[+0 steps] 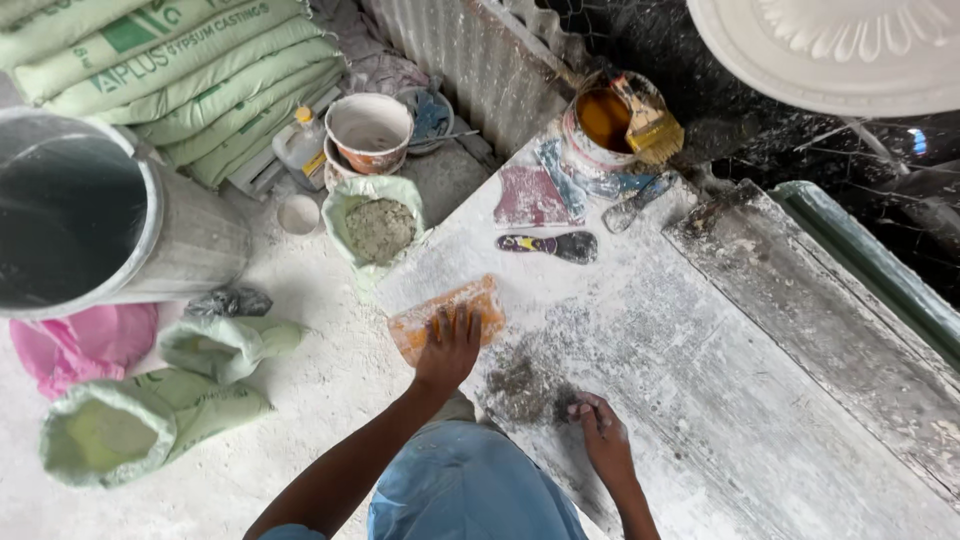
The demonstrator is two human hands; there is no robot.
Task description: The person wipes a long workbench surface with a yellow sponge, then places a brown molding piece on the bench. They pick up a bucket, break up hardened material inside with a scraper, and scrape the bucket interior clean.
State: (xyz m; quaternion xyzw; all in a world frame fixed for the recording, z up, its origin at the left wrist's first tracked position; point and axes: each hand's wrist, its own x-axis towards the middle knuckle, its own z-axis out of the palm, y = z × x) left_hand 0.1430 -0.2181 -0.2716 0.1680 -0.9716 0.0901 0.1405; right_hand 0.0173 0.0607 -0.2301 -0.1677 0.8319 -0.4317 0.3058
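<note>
Orange sponge lies flat on the dusty desk, near its left edge. Left hand presses on it, palm down, fingers spread, not clenched, so it stays pinned. Right of the sponge sits a grey powder pile; right hand is at the pile's right edge, fingers curled, pinching a bit of grey material, apparently. Beyond the sponge: a putty knife, then a paint tin with a brush resting across its rim, within reach. Left of the sponge, on the floor, an open green sack of powder stands close by.
</note>
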